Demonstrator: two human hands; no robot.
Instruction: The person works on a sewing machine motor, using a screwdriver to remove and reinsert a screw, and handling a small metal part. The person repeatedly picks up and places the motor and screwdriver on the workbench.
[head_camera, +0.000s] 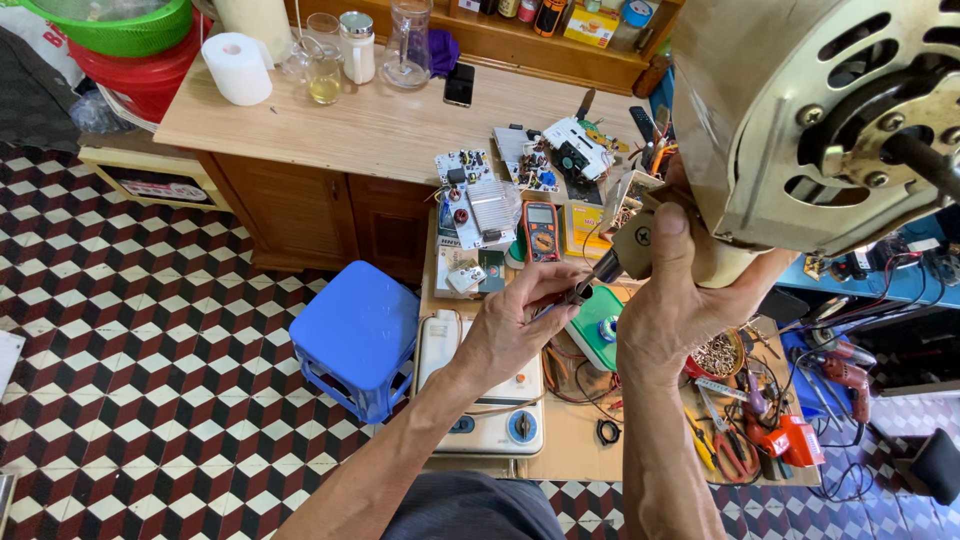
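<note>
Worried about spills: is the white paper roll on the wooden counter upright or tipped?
Upright. The white paper roll stands on end on the wooden counter, its hollow core facing up.

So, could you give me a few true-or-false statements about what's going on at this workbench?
1. The right hand holds up a metal motor housing. True.
2. The left hand is empty. False: its fingers pinch a slim tool against the motor.
3. A blue plastic stool stands on the patterned floor. True.
4. The multimeter lies on the stool. False: it lies on the workbench.
</note>
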